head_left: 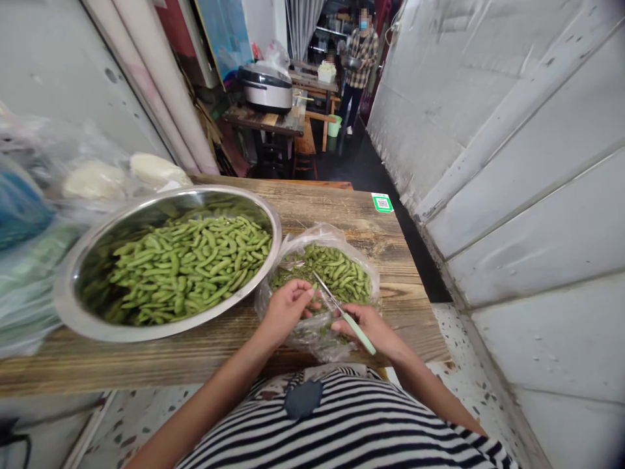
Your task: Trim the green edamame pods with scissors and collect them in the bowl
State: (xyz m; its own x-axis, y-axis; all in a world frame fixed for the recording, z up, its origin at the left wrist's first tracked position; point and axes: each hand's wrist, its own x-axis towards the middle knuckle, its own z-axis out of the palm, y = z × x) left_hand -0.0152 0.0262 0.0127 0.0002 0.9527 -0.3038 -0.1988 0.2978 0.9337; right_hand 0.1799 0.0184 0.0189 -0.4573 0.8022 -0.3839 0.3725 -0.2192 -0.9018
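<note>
A clear plastic bag (374, 270) lies open on the wooden table, with green soybean pods (344, 273) inside. Over its near left part is my left hand (291, 305), thumb and fingers pinched together around what looks like a green pod, mostly hidden. My right hand (364, 324) holds scissors (359, 333) with a pale green handle; their metal blades point up and left, close to my left fingertips. To the left of the bag stands a large steel basin (276, 225) holding many green pods (190, 267).
The wooden table (405, 312) carries plastic bags (29, 280) at far left and a QR-code card (382, 202) at its far right corner. Behind are a rice cooker (267, 90) on another table and a standing person (361, 58) with a bowl. A wall (527, 163) runs along the right.
</note>
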